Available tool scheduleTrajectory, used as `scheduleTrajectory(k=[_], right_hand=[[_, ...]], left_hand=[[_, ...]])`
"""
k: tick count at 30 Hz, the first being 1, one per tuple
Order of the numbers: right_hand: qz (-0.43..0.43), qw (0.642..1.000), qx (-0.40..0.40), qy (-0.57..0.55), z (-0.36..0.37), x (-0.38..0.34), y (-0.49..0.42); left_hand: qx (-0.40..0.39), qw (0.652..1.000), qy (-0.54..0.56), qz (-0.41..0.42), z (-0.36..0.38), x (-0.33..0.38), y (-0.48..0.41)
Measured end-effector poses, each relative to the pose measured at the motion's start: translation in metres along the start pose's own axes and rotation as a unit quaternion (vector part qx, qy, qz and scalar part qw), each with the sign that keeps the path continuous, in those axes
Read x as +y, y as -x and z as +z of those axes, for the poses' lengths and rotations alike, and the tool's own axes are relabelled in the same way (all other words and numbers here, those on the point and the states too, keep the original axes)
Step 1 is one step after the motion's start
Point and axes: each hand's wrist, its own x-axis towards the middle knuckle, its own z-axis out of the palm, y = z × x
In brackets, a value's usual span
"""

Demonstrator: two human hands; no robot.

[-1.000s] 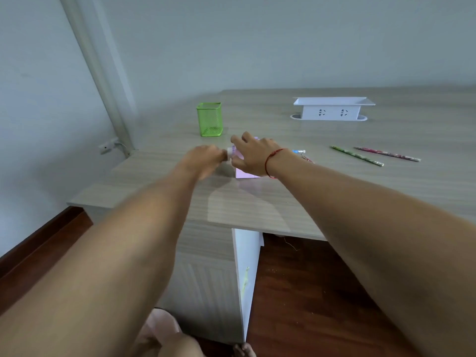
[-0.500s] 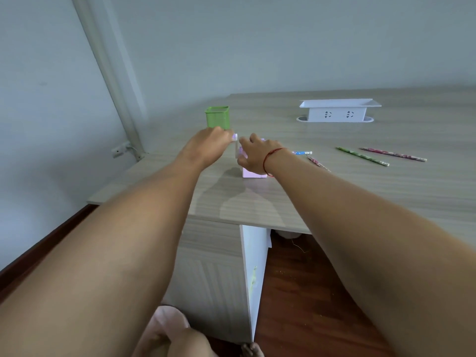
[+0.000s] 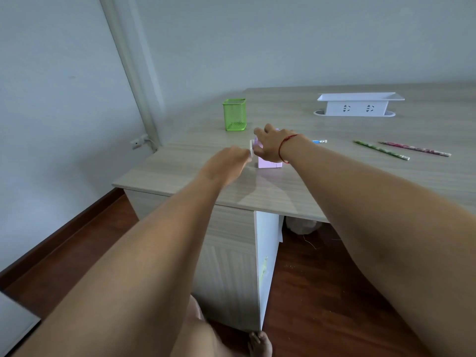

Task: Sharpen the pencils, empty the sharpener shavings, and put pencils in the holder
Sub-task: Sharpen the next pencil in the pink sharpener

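Presently left hand (image 3: 226, 164) pinches the white crank (image 3: 251, 148), right hand (image 3: 270, 145) clasps the pink sharpener (image 3: 269, 164) near the green holder (image 3: 234, 115).

A lilac box-shaped plastic sharpener (image 3: 269, 164) is standing upright on the tabletop (image 3: 180, 171), the right hand (image 3: 270, 146) gripping its top and the left hand (image 3: 226, 167) pinching its white crank (image 3: 251, 149). A blue-ended pencil (image 3: 320, 141) is poking out past the right wrist. A green mesh square holder (image 3: 234, 114) is standing behind, apart. Well to the right, a green patterned pencil (image 3: 381, 150) and a pink patterned pencil (image 3: 414, 148) are lying flat, not touching.
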Motion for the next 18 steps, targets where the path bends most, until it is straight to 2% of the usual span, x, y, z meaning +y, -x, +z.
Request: scheduleTrajectory(k=[5, 10, 18], right_hand=[[-0.010, 1.000, 0.004, 0.009, 0.002, 0.002, -0.003], [-0.024, 1.000, 0.012, 0.004, 0.003, 0.006, -0.003], [-0.035, 0.999, 0.034, 0.002, 0.005, 0.011, -0.004]], left_hand=[[-0.052, 0.998, -0.025, -0.015, 0.015, 0.001, -0.004], [-0.087, 0.995, 0.002, -0.040, 0.020, 0.001, -0.015], [-0.113, 0.993, -0.031, -0.020, 0.026, -0.007, -0.033]])
